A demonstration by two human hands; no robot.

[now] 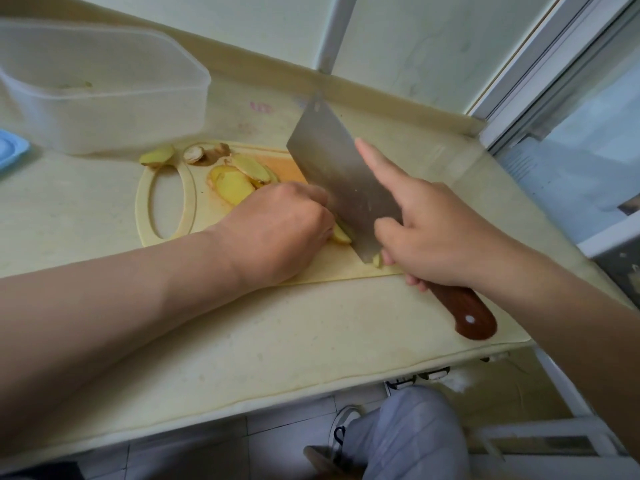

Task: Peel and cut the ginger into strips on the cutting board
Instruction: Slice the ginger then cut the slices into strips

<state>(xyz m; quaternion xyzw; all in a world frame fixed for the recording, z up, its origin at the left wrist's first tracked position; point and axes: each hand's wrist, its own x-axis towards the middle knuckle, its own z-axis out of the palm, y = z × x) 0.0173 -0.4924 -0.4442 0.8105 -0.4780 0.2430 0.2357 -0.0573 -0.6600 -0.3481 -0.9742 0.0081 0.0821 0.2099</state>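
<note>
Ginger piece [341,235] sits mid-frame on the cutting board [332,270], pinned under the left hand [277,230], whose fingers are curled down over it w/ knuckles toward the blade. Only the piece's yellow end shows past the fingers. The right hand [436,233] grips the cleaver [336,168] where the blade meets the wooden handle [467,313]: index finger straight along the blade's flat side, other fingers wrapped round the grip. The blade stands edge-down on the board, just right of the left hand's fingers and touching the ginger. A few small cut bits [378,260] lie at the blade's near corner. More ginger slices [235,183] are stacked above-left of the left hand, w/ peel scraps & a knob [204,154] at the board's top edge. A translucent plastic container [104,109] stands upper left on the counter; a blue lid [10,150] pokes in at the left edge.
</note>
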